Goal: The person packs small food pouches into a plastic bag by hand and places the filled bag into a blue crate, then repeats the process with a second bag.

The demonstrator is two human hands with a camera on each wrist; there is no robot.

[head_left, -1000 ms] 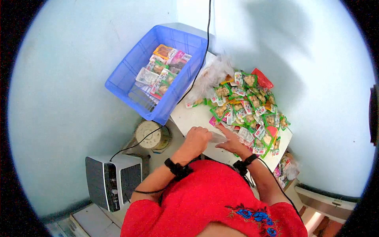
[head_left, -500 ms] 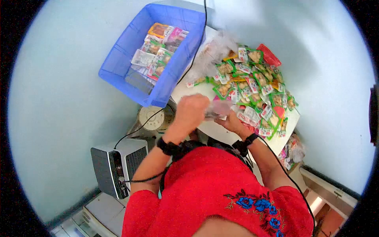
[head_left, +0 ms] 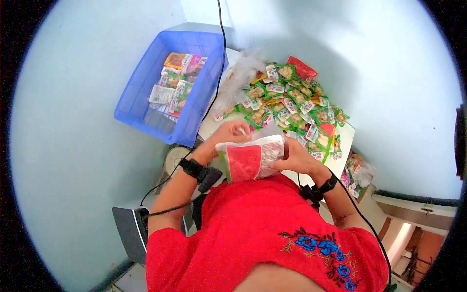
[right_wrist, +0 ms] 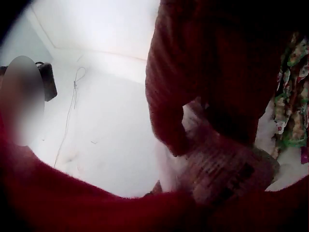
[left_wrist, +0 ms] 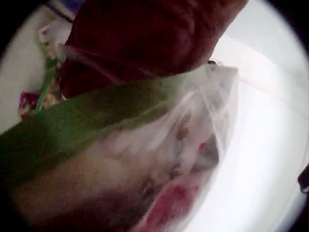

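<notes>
In the head view a plastic pouch (head_left: pixel 244 162) with a red panel, white printed part and clear film hangs in front of the red shirt. My right hand (head_left: pixel 300 156) pinches its right side, thumb across the printed front. My left hand (head_left: pixel 228 136), fingers curled, holds the pouch near its upper left edge. From the left wrist, a green strip and clear film of the pouch (left_wrist: pixel 159 130) cross in front of the left hand (left_wrist: pixel 149 38). The right wrist view shows the right hand (right_wrist: pixel 207 87) gripping the crinkled pouch (right_wrist: pixel 222 166); its far fingers are hidden.
Many green-edged food packets (head_left: pixel 292 100) are heaped on the white table (head_left: pixel 346 138). Crumpled clear plastic (head_left: pixel 238 80) lies left of them. A blue crate (head_left: pixel 129 104) holds several packs; a black cable (head_left: pixel 221 68) hangs beside it. A white and black appliance (head_left: pixel 127 231) stands lower left.
The pouch has come closer to my body and now faces up broadly. My right hand, earlier spread, now pinches its side. My left hand first held clear film, then rose blurred and lowered again.
</notes>
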